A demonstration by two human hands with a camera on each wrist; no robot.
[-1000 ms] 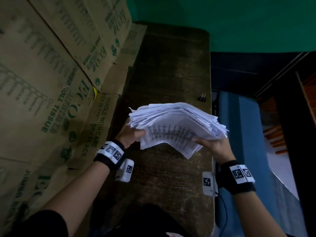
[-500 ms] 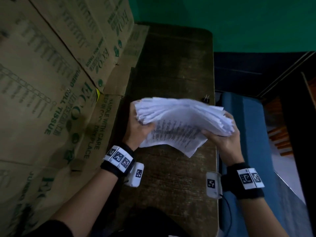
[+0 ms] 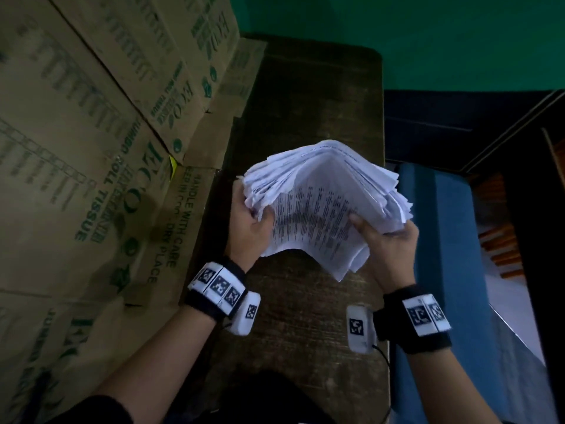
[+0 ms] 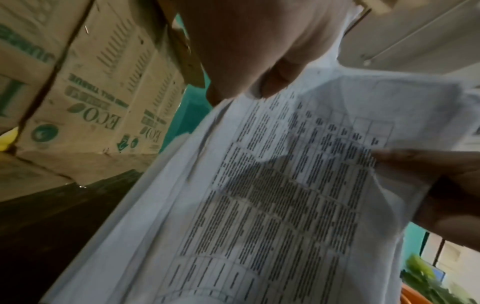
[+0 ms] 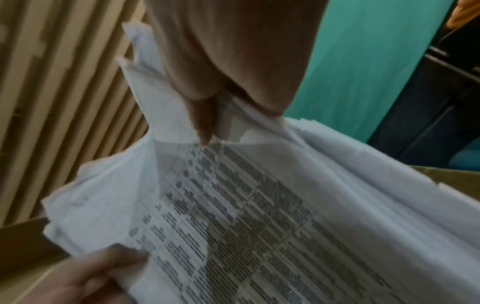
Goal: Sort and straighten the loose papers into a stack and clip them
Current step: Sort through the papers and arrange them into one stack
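A thick bundle of papers (image 3: pixel 324 206), printed with tables, arches in the air between the hands above the table (image 3: pixel 305 316). The sheets look light, limp and ragged at the edges, likely to fan or slip; the short sides seem the best hold. The left hand (image 3: pixel 249 231) clutches one end, thumb on top; the right hand (image 3: pixel 386 243) pinches the other. Cardboard boxes (image 3: pixel 101 148) stand left of the left hand; a green wall (image 3: pixel 428 41) lies beyond, a blue seat (image 3: pixel 452 240) right of the right hand.
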